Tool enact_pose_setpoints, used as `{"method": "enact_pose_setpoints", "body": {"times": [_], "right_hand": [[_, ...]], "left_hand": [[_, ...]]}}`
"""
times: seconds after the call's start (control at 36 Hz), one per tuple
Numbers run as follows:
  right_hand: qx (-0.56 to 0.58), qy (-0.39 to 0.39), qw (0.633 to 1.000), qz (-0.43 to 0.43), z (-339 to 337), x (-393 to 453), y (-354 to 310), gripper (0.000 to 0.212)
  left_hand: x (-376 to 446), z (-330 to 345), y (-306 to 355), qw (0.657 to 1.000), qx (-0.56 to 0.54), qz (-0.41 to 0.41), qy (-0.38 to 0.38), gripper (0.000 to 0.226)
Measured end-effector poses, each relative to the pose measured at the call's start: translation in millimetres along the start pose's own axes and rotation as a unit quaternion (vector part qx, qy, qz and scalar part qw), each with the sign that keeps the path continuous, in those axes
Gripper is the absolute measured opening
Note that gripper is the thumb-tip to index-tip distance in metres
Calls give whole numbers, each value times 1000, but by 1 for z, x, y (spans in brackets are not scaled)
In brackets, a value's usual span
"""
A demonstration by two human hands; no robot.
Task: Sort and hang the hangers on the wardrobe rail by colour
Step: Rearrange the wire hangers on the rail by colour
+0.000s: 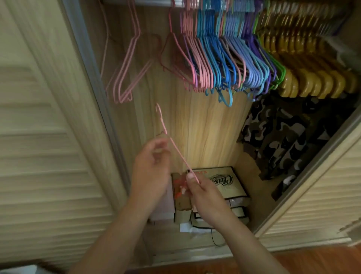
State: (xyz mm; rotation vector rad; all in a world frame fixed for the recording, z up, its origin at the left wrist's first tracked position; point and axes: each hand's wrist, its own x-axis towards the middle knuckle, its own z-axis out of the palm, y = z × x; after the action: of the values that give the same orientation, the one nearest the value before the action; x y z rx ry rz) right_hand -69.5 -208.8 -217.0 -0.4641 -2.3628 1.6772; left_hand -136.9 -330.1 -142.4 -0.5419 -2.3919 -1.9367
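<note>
A thin pink wire hanger (176, 149) slants up and to the left in front of the open wardrobe. My right hand (199, 192) pinches its lower end between thumb and fingers. My left hand (151, 166) is beside its upper part, fingers curled loosely around it; whether it grips the wire I cannot tell. On the rail (156, 2) above hang a few pink hangers (127, 64) apart at the left, then a packed row of pink hangers (192, 58), blue hangers (220, 64), purple and green hangers (273, 64), and tan wooden hangers (312, 74) at the right.
Louvered doors stand at the left (39, 137) and lower right (322, 195). Camouflage garments (283, 140) hang under the wooden hangers. Boxes and a printed bag (220, 181) lie on the wardrobe floor below my hands. The wooden back panel (205, 127) lies behind the held hanger.
</note>
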Motion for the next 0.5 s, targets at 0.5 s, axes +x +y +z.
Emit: {"method": "enact_pose_setpoints", "body": {"times": [0.5], "right_hand": [[46,118,981,-145,24,88,-138,37]], "left_hand": [[135,-141,148,812,322,325,363,79]]}}
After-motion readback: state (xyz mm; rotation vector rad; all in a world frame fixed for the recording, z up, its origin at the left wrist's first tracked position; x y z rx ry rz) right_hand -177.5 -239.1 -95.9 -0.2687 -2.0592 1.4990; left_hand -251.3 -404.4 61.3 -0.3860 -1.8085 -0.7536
